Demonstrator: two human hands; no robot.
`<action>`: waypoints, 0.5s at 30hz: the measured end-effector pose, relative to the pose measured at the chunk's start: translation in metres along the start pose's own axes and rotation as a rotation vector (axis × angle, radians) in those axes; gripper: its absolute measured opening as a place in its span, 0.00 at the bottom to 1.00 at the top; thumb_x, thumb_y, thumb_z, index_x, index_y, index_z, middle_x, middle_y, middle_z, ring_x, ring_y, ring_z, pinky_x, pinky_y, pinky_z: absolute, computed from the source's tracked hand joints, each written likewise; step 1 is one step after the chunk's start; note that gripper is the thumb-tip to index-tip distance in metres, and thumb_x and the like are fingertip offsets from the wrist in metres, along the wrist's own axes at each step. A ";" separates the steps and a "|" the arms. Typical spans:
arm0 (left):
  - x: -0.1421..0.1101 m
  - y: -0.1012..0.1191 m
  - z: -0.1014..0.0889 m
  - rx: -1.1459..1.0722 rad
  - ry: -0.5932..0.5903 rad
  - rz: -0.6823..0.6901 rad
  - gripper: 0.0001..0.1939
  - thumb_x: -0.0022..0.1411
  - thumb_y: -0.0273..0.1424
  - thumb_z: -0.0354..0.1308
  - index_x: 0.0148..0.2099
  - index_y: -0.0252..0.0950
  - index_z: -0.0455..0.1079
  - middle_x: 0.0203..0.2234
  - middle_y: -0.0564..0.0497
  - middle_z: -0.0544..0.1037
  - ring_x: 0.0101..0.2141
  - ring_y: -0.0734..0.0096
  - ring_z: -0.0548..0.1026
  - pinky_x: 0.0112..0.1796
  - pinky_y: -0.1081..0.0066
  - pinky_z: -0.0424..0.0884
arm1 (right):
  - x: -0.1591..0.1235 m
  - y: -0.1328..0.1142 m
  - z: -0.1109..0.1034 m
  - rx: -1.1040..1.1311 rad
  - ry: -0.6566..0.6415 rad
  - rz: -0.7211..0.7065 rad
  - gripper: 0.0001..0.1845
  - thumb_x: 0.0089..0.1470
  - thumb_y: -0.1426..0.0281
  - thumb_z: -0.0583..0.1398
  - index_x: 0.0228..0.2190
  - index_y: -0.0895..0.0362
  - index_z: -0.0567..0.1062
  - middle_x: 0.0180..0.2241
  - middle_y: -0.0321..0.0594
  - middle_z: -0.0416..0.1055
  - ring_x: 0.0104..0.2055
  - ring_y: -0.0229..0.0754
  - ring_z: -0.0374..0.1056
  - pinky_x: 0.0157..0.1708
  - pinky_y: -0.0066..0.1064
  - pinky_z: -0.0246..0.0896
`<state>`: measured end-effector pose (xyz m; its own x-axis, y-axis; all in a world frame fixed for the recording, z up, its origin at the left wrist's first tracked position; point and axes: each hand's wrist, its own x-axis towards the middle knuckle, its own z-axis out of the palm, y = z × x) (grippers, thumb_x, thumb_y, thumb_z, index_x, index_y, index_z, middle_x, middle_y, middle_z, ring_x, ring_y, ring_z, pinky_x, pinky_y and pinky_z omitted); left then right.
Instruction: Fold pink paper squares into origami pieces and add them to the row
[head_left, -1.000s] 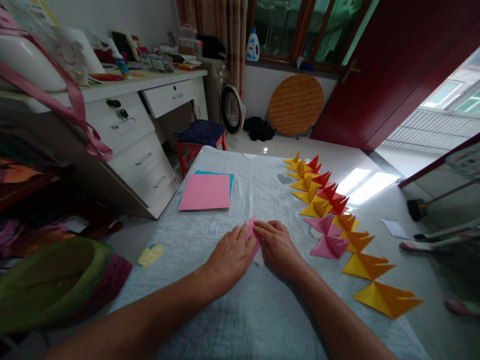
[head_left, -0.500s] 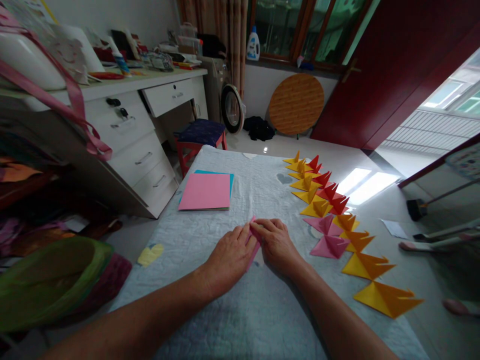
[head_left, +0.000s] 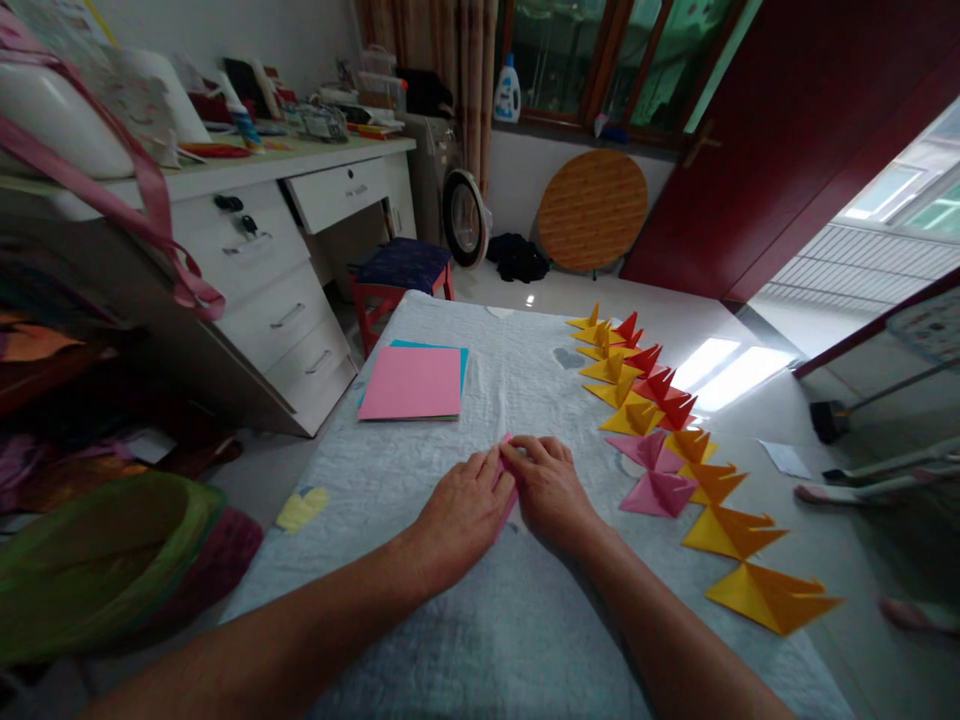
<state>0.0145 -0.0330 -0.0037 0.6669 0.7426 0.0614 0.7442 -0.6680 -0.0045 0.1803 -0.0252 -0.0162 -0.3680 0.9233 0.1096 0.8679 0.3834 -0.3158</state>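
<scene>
Head view: pinning the pink paper (head_left: pixel 508 508) to the tabletop (head_left: pixel 487 640) under the left hand (head_left: pixel 466 508), mostly open, palm down; touching its far end with the right hand (head_left: pixel 551 485), fingers bent, cannot tell how closed. Showing folded birds (head_left: pixel 735 532) lined up rightward; farther, to the left, stacked sheets (head_left: pixel 411 383), then a stool (head_left: pixel 406 266).

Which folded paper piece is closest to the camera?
The yellow folded piece at the row's near end; every other one lies farther up the cloth.
</scene>
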 end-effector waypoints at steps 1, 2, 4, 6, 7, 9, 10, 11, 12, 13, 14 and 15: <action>0.000 0.000 -0.001 -0.002 -0.002 0.000 0.17 0.71 0.25 0.46 0.58 0.30 0.67 0.56 0.37 0.72 0.53 0.57 0.71 0.50 0.59 0.72 | 0.000 0.000 0.000 -0.007 0.002 -0.002 0.27 0.60 0.76 0.55 0.59 0.50 0.69 0.57 0.42 0.68 0.52 0.50 0.59 0.53 0.41 0.53; 0.000 0.000 -0.002 -0.003 -0.005 -0.002 0.17 0.71 0.26 0.46 0.57 0.29 0.68 0.56 0.38 0.72 0.53 0.57 0.71 0.51 0.58 0.72 | 0.001 -0.001 0.001 -0.012 0.005 -0.003 0.26 0.60 0.76 0.55 0.59 0.50 0.69 0.56 0.42 0.68 0.52 0.50 0.59 0.53 0.41 0.52; 0.000 0.001 -0.003 -0.003 -0.007 -0.007 0.17 0.71 0.26 0.45 0.58 0.29 0.68 0.56 0.38 0.72 0.52 0.56 0.72 0.50 0.58 0.72 | 0.001 -0.001 0.001 -0.021 0.012 -0.002 0.26 0.59 0.76 0.55 0.58 0.51 0.70 0.56 0.42 0.69 0.51 0.50 0.59 0.53 0.41 0.52; 0.000 0.001 -0.003 -0.001 -0.004 -0.010 0.17 0.71 0.26 0.45 0.58 0.29 0.67 0.56 0.37 0.72 0.51 0.56 0.72 0.49 0.58 0.73 | 0.002 -0.001 0.002 -0.025 0.015 0.001 0.26 0.59 0.77 0.55 0.58 0.51 0.70 0.56 0.42 0.69 0.52 0.50 0.59 0.53 0.41 0.52; -0.001 0.001 -0.003 0.001 0.000 -0.009 0.17 0.71 0.26 0.46 0.58 0.29 0.67 0.56 0.37 0.72 0.51 0.56 0.72 0.49 0.58 0.73 | 0.002 0.000 0.002 -0.024 0.012 0.001 0.26 0.59 0.77 0.55 0.58 0.51 0.70 0.56 0.42 0.68 0.52 0.50 0.59 0.53 0.41 0.52; -0.001 0.001 -0.003 0.011 0.009 -0.003 0.17 0.71 0.26 0.46 0.58 0.29 0.67 0.57 0.36 0.71 0.52 0.56 0.72 0.49 0.59 0.73 | 0.003 0.001 0.001 -0.018 0.000 -0.005 0.26 0.58 0.77 0.56 0.57 0.51 0.70 0.56 0.43 0.68 0.52 0.50 0.59 0.53 0.41 0.53; -0.002 0.001 -0.002 0.017 0.013 0.000 0.17 0.70 0.25 0.47 0.58 0.29 0.67 0.57 0.36 0.71 0.52 0.56 0.72 0.49 0.59 0.73 | 0.003 0.001 0.001 -0.015 -0.006 -0.010 0.26 0.58 0.77 0.56 0.57 0.51 0.70 0.57 0.43 0.68 0.52 0.50 0.59 0.53 0.40 0.53; -0.002 0.001 -0.002 0.024 0.015 0.002 0.17 0.70 0.25 0.47 0.58 0.30 0.67 0.57 0.37 0.71 0.52 0.56 0.72 0.49 0.59 0.73 | 0.004 0.002 0.000 -0.014 -0.011 -0.016 0.26 0.58 0.77 0.56 0.57 0.51 0.70 0.56 0.43 0.68 0.53 0.49 0.59 0.53 0.40 0.53; -0.002 0.001 -0.002 0.029 0.015 0.002 0.17 0.70 0.24 0.48 0.58 0.30 0.67 0.57 0.37 0.71 0.52 0.56 0.72 0.49 0.59 0.73 | 0.004 0.003 0.000 -0.016 -0.016 -0.022 0.26 0.58 0.76 0.55 0.57 0.52 0.70 0.56 0.43 0.68 0.53 0.49 0.58 0.53 0.40 0.53; -0.002 0.001 -0.001 0.032 0.013 0.001 0.17 0.69 0.24 0.48 0.58 0.30 0.67 0.57 0.37 0.71 0.52 0.57 0.72 0.49 0.60 0.72 | 0.005 0.003 -0.001 -0.021 -0.021 -0.025 0.26 0.59 0.76 0.55 0.57 0.52 0.70 0.56 0.43 0.68 0.53 0.49 0.58 0.53 0.40 0.53; -0.002 0.001 -0.001 0.032 0.012 -0.002 0.17 0.69 0.24 0.48 0.58 0.30 0.67 0.56 0.38 0.72 0.52 0.57 0.72 0.49 0.60 0.73 | 0.006 0.004 -0.002 -0.028 -0.027 -0.027 0.25 0.59 0.76 0.55 0.57 0.52 0.70 0.56 0.43 0.68 0.53 0.49 0.58 0.53 0.40 0.53; -0.002 0.001 0.000 0.031 0.012 -0.002 0.17 0.69 0.24 0.49 0.58 0.30 0.67 0.56 0.38 0.72 0.51 0.57 0.72 0.49 0.60 0.73 | 0.007 0.004 -0.002 -0.036 -0.034 -0.028 0.25 0.59 0.76 0.55 0.57 0.52 0.70 0.56 0.44 0.68 0.53 0.50 0.58 0.53 0.41 0.53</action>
<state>0.0137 -0.0352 -0.0043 0.6650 0.7432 0.0738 0.7465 -0.6644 -0.0353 0.1823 -0.0169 -0.0146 -0.4026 0.9113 0.0859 0.8683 0.4099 -0.2792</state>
